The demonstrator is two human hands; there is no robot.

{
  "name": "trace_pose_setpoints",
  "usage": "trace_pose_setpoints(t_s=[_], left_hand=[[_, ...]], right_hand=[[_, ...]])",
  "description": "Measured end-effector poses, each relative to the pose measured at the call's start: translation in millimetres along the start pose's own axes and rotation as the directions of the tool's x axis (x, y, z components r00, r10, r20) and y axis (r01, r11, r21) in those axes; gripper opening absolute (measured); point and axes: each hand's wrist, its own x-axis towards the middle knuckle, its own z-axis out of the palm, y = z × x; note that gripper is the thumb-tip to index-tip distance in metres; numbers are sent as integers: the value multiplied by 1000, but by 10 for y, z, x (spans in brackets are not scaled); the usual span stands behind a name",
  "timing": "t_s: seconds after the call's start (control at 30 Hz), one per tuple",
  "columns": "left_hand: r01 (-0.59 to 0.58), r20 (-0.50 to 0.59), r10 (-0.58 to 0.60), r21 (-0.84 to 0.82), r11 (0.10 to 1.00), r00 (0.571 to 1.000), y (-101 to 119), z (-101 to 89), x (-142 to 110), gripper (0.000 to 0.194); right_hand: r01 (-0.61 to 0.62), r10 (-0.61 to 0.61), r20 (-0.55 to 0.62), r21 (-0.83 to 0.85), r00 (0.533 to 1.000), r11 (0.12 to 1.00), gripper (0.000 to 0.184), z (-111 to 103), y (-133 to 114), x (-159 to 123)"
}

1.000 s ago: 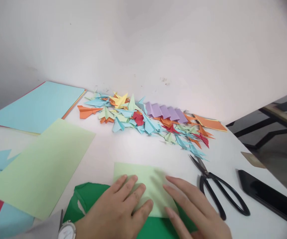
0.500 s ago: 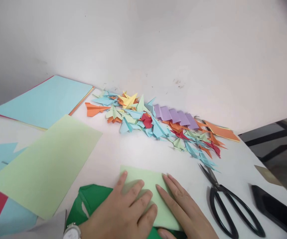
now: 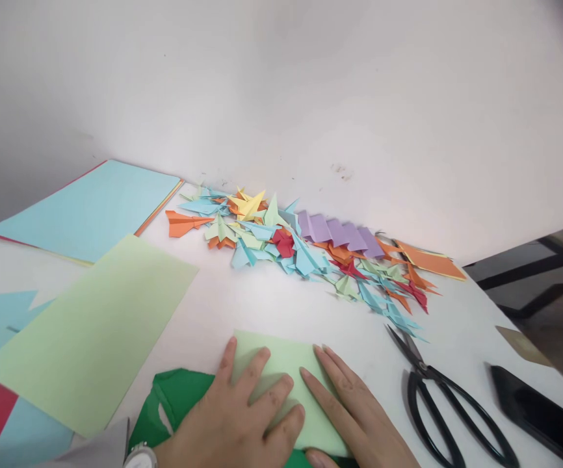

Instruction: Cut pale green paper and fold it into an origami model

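A small light green sheet of paper [image 3: 274, 348] lies flat at the front of the table. My left hand [image 3: 242, 413] rests on its left part with the fingers spread, a watch [image 3: 141, 457] at the wrist. On its right edge lies my right hand [image 3: 354, 409], fingers stretched out flat and the thumb low at the near edge. Beneath the paper and my left hand is a dark green piece [image 3: 179, 393], mostly covered. To the right of my right hand lie black-handled scissors [image 3: 425, 374], their blades pointing away from me.
Folded paper planes [image 3: 257, 240] in many colours are heaped along the wall, with a purple pleated paper strip [image 3: 340, 233] among them. At left are a larger green sheet [image 3: 96, 331], a blue-topped paper stack [image 3: 91, 208] and blue scraps [image 3: 23, 429]. A black object [image 3: 539, 416] lies far right.
The whole scene sits slightly lower in view, as the camera has tilted a little. My left hand has slid slightly left on the paper, its fingers still spread; my right hand stays at the edge.
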Motion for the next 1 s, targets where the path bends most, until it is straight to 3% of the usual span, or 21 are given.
trace_pose_setpoints(t_s=[0.8, 1.0], left_hand=[[47, -74, -45, 33, 998, 996, 20, 28, -5, 14], [55, -38, -54, 12, 998, 998, -1, -16, 12, 18]], right_hand=[[35, -36, -22, -35, 999, 999, 69, 32, 61, 12], [-8, 10, -30, 46, 999, 999, 68, 20, 40, 4]])
